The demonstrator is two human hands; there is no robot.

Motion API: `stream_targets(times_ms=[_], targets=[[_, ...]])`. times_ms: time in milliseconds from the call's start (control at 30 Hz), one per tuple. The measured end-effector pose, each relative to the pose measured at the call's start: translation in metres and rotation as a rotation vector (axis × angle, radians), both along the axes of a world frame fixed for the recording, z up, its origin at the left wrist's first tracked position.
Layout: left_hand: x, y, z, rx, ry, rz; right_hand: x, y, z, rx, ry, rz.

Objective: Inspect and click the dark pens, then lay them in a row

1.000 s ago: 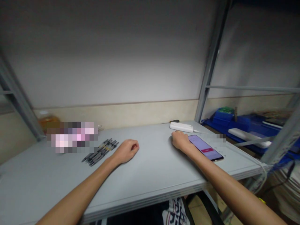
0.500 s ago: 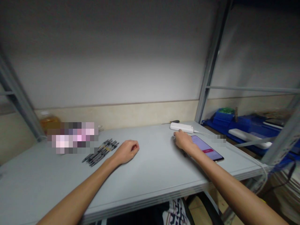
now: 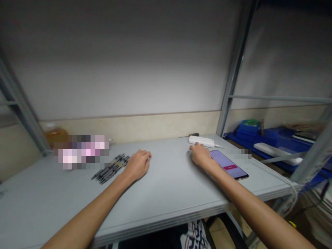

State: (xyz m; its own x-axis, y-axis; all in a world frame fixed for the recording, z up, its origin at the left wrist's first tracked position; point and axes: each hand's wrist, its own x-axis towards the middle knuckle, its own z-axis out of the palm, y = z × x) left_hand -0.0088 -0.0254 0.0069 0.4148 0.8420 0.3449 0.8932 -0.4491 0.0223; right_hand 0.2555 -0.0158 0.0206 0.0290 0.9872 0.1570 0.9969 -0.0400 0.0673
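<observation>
In the head view my left hand (image 3: 138,164) rests palm down on the grey table (image 3: 166,188), its fingers loosely bent and holding nothing that I can see. Just left of it lies a row of several dark pens (image 3: 110,169), side by side, partly covered by the hand. My right hand (image 3: 200,155) also lies palm down, fingers slightly spread, with nothing visible in it. A phone (image 3: 228,164) with a lit screen lies beside the right wrist. Behind that hand is a white power strip (image 3: 201,141) with a cable.
A screwdriver (image 3: 193,135) lies near the wall. At the back left stand a bottle of amber liquid (image 3: 55,133) and a blurred-out pinkish object (image 3: 83,152). A metal post (image 3: 229,86) rises at the right back; blue trays (image 3: 247,133) lie beyond it.
My left hand has rolled from its side to palm down, its fingers loosening. My right hand has shifted slightly left, with its fingers a little more spread.
</observation>
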Motion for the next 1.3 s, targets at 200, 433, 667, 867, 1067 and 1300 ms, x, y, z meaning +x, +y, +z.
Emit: stream_targets(times_ms=[200,433,667,867,1067,1300], targets=[[-0.002,-0.006,0.003,0.022,0.187,0.365,-0.025,-0.001,0.001,0.031,0.041,0.11],[-0.008,-0.004,0.0,-0.07,0.235,0.475,-0.049,0.001,-0.013,0.045,0.104,0.253],[-0.011,-0.002,-0.001,-0.055,0.259,0.463,-0.051,-0.001,-0.023,0.085,0.177,0.373],[-0.014,0.0,0.002,-0.101,0.247,0.491,-0.05,0.002,-0.025,0.071,0.252,0.431],[-0.015,0.0,0.003,-0.104,0.27,0.479,-0.051,0.003,-0.028,0.076,0.296,0.476],[-0.016,0.003,0.0,-0.067,0.195,0.344,-0.053,0.003,-0.029,0.062,0.32,0.511]])
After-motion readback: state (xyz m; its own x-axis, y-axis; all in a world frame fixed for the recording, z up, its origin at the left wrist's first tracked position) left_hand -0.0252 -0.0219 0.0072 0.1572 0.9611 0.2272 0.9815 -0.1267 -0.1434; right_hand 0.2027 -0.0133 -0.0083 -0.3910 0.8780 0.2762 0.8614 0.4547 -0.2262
